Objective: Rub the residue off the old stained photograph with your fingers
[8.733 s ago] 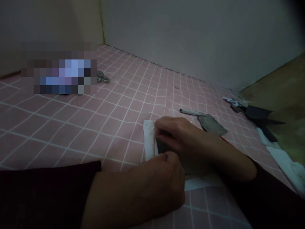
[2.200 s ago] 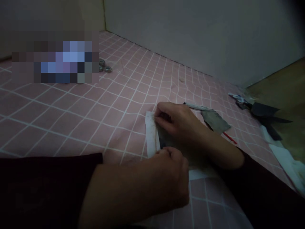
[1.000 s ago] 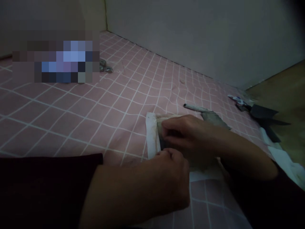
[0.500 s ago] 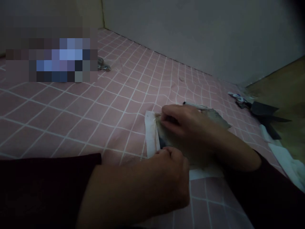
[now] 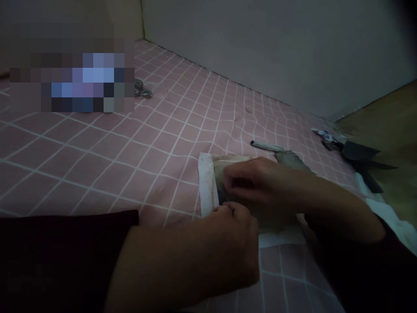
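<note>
A stained white paper strip lies on the pink grid mat, joined to a tan, stained sheet that has a dark area along its inner edge. My left hand is curled into a near fist and pinches the lower edge of the paper. My right hand lies across the tan sheet with its fingers curled on it. Whatever lies under both hands is hidden.
Beyond my right hand lie a grey-brown torn piece and a slim white marker. Black sheets and white cloth lie at the right edge. Small metal rings sit near a pixelated patch. Grey walls rise behind.
My right hand has slid nearer to me and its forearm has swung right, uncovering the sheet's far edge. My left hand has stayed in place.
</note>
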A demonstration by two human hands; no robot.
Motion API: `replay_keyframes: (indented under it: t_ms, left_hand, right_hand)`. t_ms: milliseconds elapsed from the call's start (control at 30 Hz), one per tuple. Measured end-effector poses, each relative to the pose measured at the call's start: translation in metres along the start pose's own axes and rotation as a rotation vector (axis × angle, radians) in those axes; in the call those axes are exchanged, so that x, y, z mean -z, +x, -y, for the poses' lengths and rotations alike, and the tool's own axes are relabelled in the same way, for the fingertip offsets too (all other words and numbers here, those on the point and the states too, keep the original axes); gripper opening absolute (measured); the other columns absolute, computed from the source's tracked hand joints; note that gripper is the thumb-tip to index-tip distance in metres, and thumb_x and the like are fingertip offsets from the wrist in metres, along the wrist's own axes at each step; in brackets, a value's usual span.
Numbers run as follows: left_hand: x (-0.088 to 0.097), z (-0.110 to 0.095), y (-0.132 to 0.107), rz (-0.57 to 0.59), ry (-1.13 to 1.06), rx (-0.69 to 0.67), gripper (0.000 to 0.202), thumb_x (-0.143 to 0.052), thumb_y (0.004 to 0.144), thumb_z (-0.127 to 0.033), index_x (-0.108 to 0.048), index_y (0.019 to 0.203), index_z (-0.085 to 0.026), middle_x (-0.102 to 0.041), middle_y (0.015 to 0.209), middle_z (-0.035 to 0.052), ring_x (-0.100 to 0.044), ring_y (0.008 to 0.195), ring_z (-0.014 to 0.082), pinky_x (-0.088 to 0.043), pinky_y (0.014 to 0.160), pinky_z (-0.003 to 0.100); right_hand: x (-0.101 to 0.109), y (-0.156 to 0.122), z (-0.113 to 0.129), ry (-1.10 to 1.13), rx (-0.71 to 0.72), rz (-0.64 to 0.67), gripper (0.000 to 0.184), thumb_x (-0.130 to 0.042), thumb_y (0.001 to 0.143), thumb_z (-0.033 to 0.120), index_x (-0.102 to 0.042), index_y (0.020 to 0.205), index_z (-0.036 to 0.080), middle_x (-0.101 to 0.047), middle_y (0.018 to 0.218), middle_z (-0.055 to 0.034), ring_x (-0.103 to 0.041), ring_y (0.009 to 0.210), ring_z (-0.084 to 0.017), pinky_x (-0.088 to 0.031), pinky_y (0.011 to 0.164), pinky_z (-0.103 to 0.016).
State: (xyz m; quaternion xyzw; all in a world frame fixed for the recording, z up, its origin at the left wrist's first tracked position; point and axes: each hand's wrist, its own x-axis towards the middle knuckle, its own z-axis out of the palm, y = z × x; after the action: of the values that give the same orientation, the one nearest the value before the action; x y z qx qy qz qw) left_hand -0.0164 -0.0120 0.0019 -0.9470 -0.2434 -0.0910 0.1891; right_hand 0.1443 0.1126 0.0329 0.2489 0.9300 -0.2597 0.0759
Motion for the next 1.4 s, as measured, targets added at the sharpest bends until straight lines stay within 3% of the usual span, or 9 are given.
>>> replay_keyframes:
  t_ms: [133, 300, 467, 600, 767, 933, 1100, 1267, 1400]
  left_hand:
    - [0.001, 0.000, 0.000, 0.014, 0.009, 0.002, 0.012, -0.051, 0.091, -0.015, -0.059, 0.082, -0.017, -0.063, 0.084, 0.0061, -0.054, 0.077, 0.0168, -0.045, 0.072, 0.033]
    - [0.002, 0.002, 0.000, 0.030, 0.010, -0.029, 0.015, -0.050, 0.093, -0.018, -0.059, 0.081, -0.017, -0.063, 0.085, 0.0063, -0.054, 0.078, 0.0175, -0.046, 0.072, 0.034]
    - [0.000, 0.001, 0.000, 0.016, -0.003, -0.008, 0.011, -0.052, 0.091, -0.016, -0.058, 0.082, -0.017, -0.061, 0.083, 0.0055, -0.053, 0.074, 0.0165, -0.044, 0.070, 0.034]
    - [-0.005, -0.004, 0.003, 0.013, 0.026, 0.002, 0.016, -0.050, 0.092, -0.019, -0.059, 0.080, -0.017, -0.060, 0.078, 0.0054, -0.051, 0.070, 0.0165, -0.043, 0.067, 0.033]
    - [-0.003, -0.001, 0.003, 0.017, 0.006, -0.004, 0.015, -0.050, 0.092, -0.017, -0.059, 0.080, -0.017, -0.062, 0.081, 0.0057, -0.053, 0.073, 0.0161, -0.044, 0.069, 0.032]
    - [0.001, 0.002, 0.001, 0.028, 0.006, -0.031, 0.015, -0.049, 0.092, -0.016, -0.060, 0.082, -0.017, -0.062, 0.082, 0.0060, -0.053, 0.074, 0.0167, -0.044, 0.069, 0.033]
    - [0.001, 0.002, 0.000, 0.020, 0.002, -0.039, 0.013, -0.052, 0.092, -0.019, -0.061, 0.083, -0.017, -0.063, 0.083, 0.0063, -0.053, 0.076, 0.0170, -0.045, 0.070, 0.033]
    - [-0.009, -0.004, 0.002, 0.001, 0.011, -0.017, 0.013, -0.052, 0.093, -0.021, -0.061, 0.083, -0.017, -0.062, 0.082, 0.0067, -0.052, 0.074, 0.0174, -0.044, 0.069, 0.034]
    - [-0.018, -0.011, 0.006, -0.013, -0.007, 0.020, 0.015, -0.052, 0.093, -0.022, -0.061, 0.082, -0.017, -0.058, 0.074, 0.0044, -0.048, 0.067, 0.0163, -0.042, 0.064, 0.033]
  right_hand:
    - [-0.001, 0.002, -0.001, -0.109, -0.071, -0.288, 0.015, -0.051, 0.087, 0.012, -0.050, 0.074, 0.019, -0.053, 0.069, 0.0028, -0.045, 0.061, -0.010, -0.032, 0.059, -0.026]
    - [0.000, -0.001, 0.002, -0.040, 0.012, 0.021, 0.016, -0.053, 0.087, 0.015, -0.050, 0.072, 0.020, -0.053, 0.066, 0.0046, -0.045, 0.059, -0.009, -0.030, 0.056, -0.025]
    - [-0.002, 0.003, 0.001, -0.136, -0.082, -0.308, 0.017, -0.050, 0.087, 0.012, -0.047, 0.072, 0.020, -0.053, 0.069, 0.0017, -0.044, 0.062, -0.011, -0.031, 0.060, -0.027]
    - [-0.003, 0.004, 0.004, -0.004, 0.029, -0.043, 0.017, -0.053, 0.088, 0.016, -0.050, 0.072, 0.020, -0.055, 0.068, 0.0034, -0.046, 0.061, -0.011, -0.032, 0.059, -0.025]
    - [-0.004, 0.007, 0.008, -0.100, -0.083, -0.308, 0.016, -0.051, 0.089, 0.013, -0.049, 0.074, 0.019, -0.056, 0.072, 0.0012, -0.046, 0.064, -0.012, -0.033, 0.061, -0.026]
    - [-0.001, 0.003, 0.006, -0.003, 0.017, -0.003, 0.016, -0.054, 0.088, 0.016, -0.052, 0.073, 0.019, -0.055, 0.069, 0.0038, -0.047, 0.061, -0.010, -0.032, 0.057, -0.025]
    - [-0.003, 0.004, 0.005, -0.102, -0.051, -0.296, 0.016, -0.052, 0.087, 0.010, -0.050, 0.074, 0.019, -0.053, 0.070, 0.0026, -0.045, 0.062, -0.010, -0.033, 0.060, -0.026]
    - [-0.003, 0.002, 0.005, -0.040, 0.014, -0.034, 0.018, -0.054, 0.088, 0.015, -0.049, 0.071, 0.020, -0.055, 0.069, 0.0039, -0.047, 0.061, -0.010, -0.033, 0.057, -0.025]
    - [-0.005, 0.005, 0.003, -0.124, -0.056, -0.328, 0.016, -0.050, 0.089, 0.012, -0.050, 0.074, 0.020, -0.055, 0.071, 0.0016, -0.047, 0.063, -0.012, -0.033, 0.061, -0.027]
